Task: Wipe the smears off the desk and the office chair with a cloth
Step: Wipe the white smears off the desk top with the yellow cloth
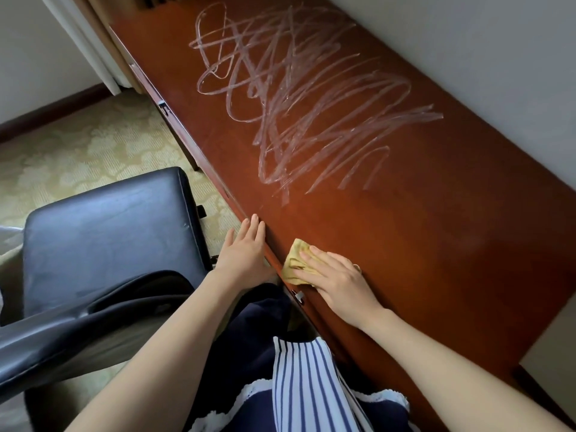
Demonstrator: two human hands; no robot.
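Fingers straight, my right hand (336, 283) presses the cloth (294, 263) on the desk (436, 244), left hand (246, 249) its edge, smears (305, 104) at twelve o'clock.

Right hand (339, 282) presses a yellow cloth (297, 265) flat on the desk (436, 219); smears (299, 98) at 12 o'clock, chair (106, 238) at 9; left hand (246, 254) on desk edge.

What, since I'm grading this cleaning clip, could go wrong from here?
The small folded cloth under the right hand may spread the wide smears across the desk rather than lift them. The cloth lies at the desk's front edge, so a stroke toward the person could push it off. Any marks on the dark chair seat would be hard to spot and might get missed.
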